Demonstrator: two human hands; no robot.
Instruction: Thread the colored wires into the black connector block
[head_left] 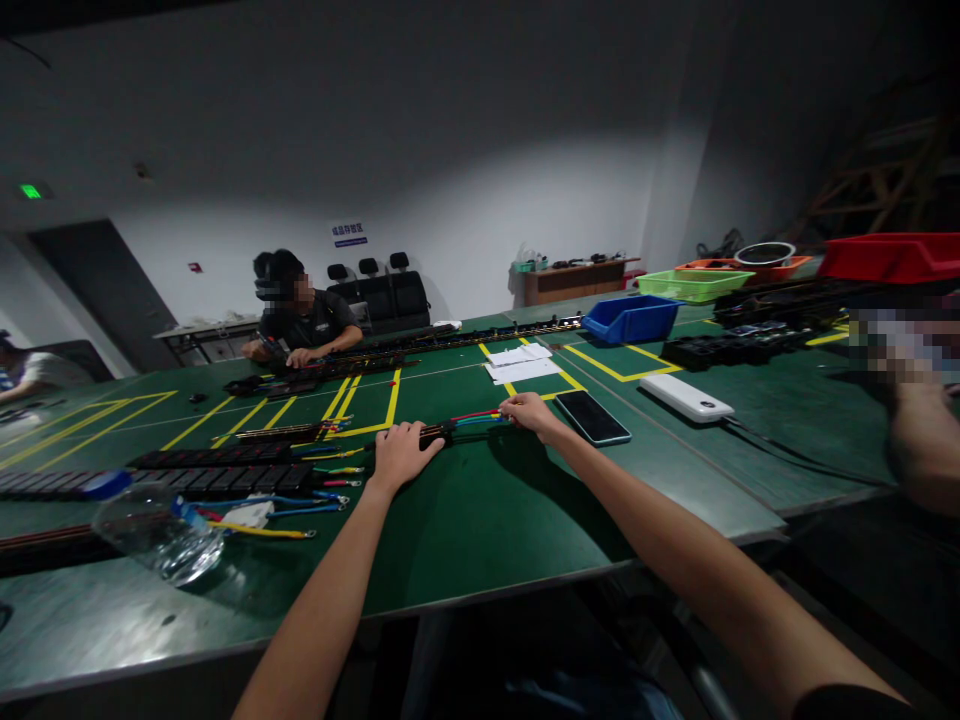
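On the green table, my left hand [403, 453] lies over a dark bar-shaped part [436, 434], its fingers wrapped round it. Red, green and blue wires [475, 419] run rightward from the end of that part. My right hand [529, 412] pinches the wires' far ends, where small metal tips are partly hidden by the fingers. Left of my left hand lie several long black bars [225, 480] with yellow, green, red and blue wires ending in ring lugs. A phone [592, 416] rests just right of my right hand.
A water bottle [159, 528] stands tilted in view at the left front. White papers [521, 364], a blue bin [631, 318] and a white power bank [685, 397] with a cable are beyond and to the right. A person [304, 312] works across the table; another person's arm [924, 430] is at right.
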